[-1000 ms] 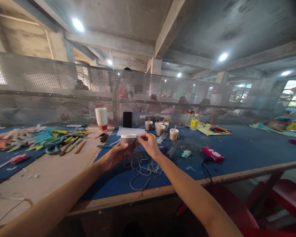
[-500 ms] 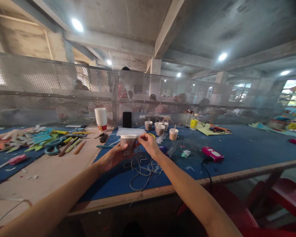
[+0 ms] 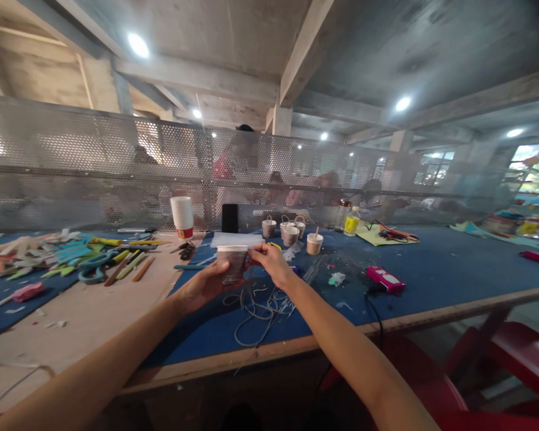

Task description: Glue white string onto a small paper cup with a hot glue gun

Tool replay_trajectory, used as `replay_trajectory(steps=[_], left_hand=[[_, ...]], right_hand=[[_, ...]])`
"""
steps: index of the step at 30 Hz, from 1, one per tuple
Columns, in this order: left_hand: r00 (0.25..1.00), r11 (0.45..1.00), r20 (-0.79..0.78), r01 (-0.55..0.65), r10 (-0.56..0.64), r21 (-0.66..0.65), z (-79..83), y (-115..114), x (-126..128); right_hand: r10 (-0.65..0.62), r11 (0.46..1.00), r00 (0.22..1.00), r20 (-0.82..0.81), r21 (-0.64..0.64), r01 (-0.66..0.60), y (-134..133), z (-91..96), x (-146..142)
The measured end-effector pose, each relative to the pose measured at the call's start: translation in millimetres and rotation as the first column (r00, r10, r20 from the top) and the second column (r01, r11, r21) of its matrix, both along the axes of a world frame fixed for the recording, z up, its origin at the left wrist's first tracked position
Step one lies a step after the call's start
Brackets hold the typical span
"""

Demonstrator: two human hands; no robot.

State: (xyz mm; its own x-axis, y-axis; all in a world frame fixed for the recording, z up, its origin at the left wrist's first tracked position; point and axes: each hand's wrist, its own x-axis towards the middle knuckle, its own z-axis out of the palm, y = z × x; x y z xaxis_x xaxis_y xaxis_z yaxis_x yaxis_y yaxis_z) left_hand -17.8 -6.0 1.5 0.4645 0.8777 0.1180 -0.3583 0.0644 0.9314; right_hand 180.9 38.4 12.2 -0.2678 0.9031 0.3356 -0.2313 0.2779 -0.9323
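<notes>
Holds a cup (image 3: 231,267) upright in the left hand (image 3: 203,287), raised over the blue table (image 3: 440,257), in front of a white sheet (image 3: 251,239). Seems to brace it level so as to leave its right side free for the right hand (image 3: 272,263). Clamps the left fingers around the wall, thumb across the near face, spread only as wide as the cup. Sets the right thumb and forefinger together at the right side, near the rim; cannot make out any strand between them. Below, cord (image 3: 269,309) in loose loops, presumably for easy reach. Beyond, other cups (image 3: 290,236), grouped upright, apparently out of the way.
</notes>
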Motion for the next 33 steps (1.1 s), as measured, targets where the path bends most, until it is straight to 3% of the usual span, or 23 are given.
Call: replay_trajectory(steps=[5,15,21,33], left_hand=[[0.999,1.0,-0.031,0.007,-0.008,-0.022,-1.6,3,-3],[0.984,0.982,-0.059,-0.161,0.167,0.095,-2.0,7,7],[0.983,0.983,-0.099,-0.142,0.153,0.118,3.6,1,7],[0.996,0.996,-0.044,-0.078,0.079,0.034,-2.7,8,1]], right_hand=[[0.014,0.999,0.999,-0.038,-0.038,-0.016,-2,0.2,-1],[-0.091,0.996,0.995,-0.036,-0.022,0.09,7,-5.2,-1],[-0.1,0.995,0.995,0.01,0.003,0.099,6,-3.0,0],[0.037,0.995,0.995,-0.091,-0.093,-0.046,2,-0.3,3]])
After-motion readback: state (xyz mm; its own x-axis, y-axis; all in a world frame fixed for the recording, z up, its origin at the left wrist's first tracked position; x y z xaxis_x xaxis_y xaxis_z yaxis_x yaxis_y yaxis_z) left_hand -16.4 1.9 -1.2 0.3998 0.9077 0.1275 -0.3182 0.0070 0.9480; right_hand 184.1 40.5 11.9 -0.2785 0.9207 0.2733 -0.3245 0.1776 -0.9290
